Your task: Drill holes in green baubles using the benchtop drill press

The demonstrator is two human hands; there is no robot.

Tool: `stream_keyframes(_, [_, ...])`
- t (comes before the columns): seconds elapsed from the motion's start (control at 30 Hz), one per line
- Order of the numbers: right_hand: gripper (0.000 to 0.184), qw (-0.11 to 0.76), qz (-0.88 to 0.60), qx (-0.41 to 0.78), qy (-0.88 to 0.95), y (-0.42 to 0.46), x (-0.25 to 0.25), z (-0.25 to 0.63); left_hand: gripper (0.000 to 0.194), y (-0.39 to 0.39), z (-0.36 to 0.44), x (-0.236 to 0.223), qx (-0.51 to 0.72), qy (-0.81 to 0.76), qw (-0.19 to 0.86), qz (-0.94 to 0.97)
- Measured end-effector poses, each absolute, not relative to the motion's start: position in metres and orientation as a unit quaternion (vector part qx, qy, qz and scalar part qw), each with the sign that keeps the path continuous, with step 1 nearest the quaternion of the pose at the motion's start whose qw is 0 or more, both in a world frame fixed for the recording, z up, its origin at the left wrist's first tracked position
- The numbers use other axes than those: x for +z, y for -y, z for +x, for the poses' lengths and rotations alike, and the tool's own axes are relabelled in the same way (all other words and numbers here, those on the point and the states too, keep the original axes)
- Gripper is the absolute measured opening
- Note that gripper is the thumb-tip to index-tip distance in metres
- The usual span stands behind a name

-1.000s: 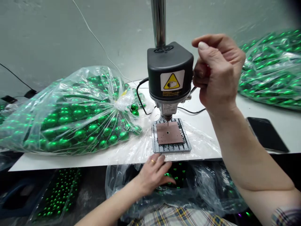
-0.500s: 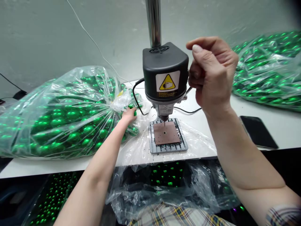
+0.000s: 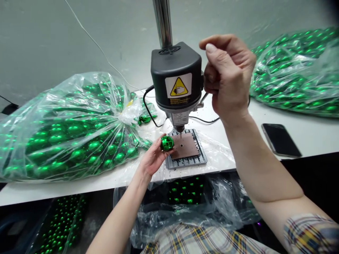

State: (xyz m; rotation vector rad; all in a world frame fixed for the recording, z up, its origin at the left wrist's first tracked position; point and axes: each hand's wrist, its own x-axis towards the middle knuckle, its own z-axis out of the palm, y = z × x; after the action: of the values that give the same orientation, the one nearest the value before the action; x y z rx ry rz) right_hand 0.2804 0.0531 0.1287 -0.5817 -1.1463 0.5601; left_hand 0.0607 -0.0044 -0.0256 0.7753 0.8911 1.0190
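My left hand [image 3: 156, 153] holds a shiny green Christmas ball [image 3: 167, 143] between thumb and fingers, at the left edge of a brown board [image 3: 186, 150]. The board lies on the grey slotted base [image 3: 186, 162] of a small black drill press [image 3: 176, 74]. A dark hole shows in the board, just below the drill bit [image 3: 180, 135], and dark crumbs are scattered around it. Raised at the machine's right side, my right hand [image 3: 229, 74] is closed around the drill press lever [image 3: 204, 98], mostly hidden by the fingers. Its thumb and index finger are held near each other.
A big clear bag of green balls [image 3: 79, 137] fills the left of the white table; a few loose balls [image 3: 145, 119] lie by its tied neck. Another bag [image 3: 296, 77] stands at right, behind a phone [image 3: 281, 140]. Below the front edge hangs an open plastic bag [image 3: 225, 197] with green balls.
My left hand has come away from the balls by the bag's neck, moving right and nearer with one green ball to the board's edge. My right hand stays at the machine's side. The view has shifted slightly.
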Motion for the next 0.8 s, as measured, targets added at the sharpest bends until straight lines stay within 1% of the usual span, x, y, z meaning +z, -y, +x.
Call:
stream_keyframes(0.07, [0.009, 0.759, -0.27, 0.261, 0.532, -0.053, 0.128, 0.281, 0.043, 0.001, 0.063, -0.034, 0.475, -0.411, 0.709, 0.321])
stream_keyframes(0.1, [0.01, 0.757, -0.269, 0.262, 0.535, -0.054, 0.128, 0.282, 0.045, -0.001, 0.064, -0.038, 0.486, -0.421, 0.696, 0.32])
stream_keyframes(0.2, [0.015, 0.753, -0.264, 0.261, 0.544, -0.055, 0.128, 0.283, 0.057, -0.007, 0.069, -0.048, 0.514, -0.456, 0.621, 0.377])
stream_keyframes(0.27, [0.015, 0.755, -0.257, 0.262, 0.543, -0.056, 0.128, 0.283, 0.061, -0.011, 0.073, -0.054, 0.522, -0.468, 0.568, 0.432])
stream_keyframes(0.43, [0.006, 0.774, -0.237, 0.271, 0.521, -0.051, 0.132, 0.279, 0.058, -0.02, 0.084, -0.061, 0.488, -0.485, 0.511, 0.515])
stream_keyframes(0.63, [0.008, 0.771, -0.232, 0.276, 0.524, -0.044, 0.133, 0.277, 0.051, -0.023, 0.094, -0.06, 0.444, -0.505, 0.423, 0.608])
stream_keyframes(0.8, [0.008, 0.764, -0.256, 0.268, 0.529, -0.045, 0.132, 0.278, 0.054, -0.019, 0.1, -0.069, 0.433, -0.506, 0.333, 0.668])
